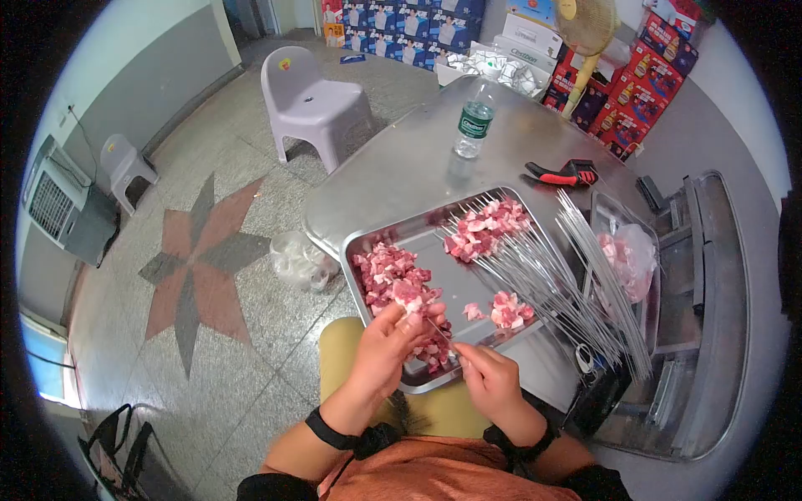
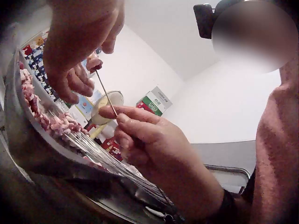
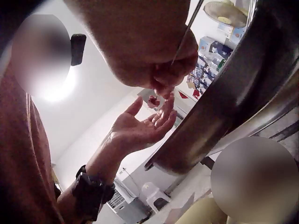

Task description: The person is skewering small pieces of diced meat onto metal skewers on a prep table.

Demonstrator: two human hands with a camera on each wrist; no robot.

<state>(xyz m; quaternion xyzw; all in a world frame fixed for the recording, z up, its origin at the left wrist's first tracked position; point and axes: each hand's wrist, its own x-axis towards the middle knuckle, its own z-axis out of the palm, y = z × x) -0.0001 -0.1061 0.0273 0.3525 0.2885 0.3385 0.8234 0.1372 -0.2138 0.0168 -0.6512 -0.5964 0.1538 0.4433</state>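
Observation:
My left hand (image 1: 386, 346) holds a chunk of pink meat (image 1: 409, 294) between thumb and fingers over the left part of a metal tray (image 1: 422, 387). A thin metal skewer (image 2: 104, 89) runs from that meat to my right hand (image 1: 491, 382), which pinches it between thumb and index finger. In the left wrist view, the meat sits at the skewer's far end. Below the left hand lies a heap of diced meat (image 1: 388, 267). Loaded skewers, their meat (image 1: 489, 227) bunched together, rest across the tray's right side. A smaller cluster of meat (image 1: 511, 311) lies near the right hand.
Bare skewers (image 1: 601, 280) lie right of the tray, beside a bagged portion of meat (image 1: 631, 263). A water bottle (image 1: 474, 125) and a red-black tool (image 1: 564, 174) stand farther back on the metal table (image 1: 376, 179). A plastic chair (image 1: 313, 100) is beyond the table.

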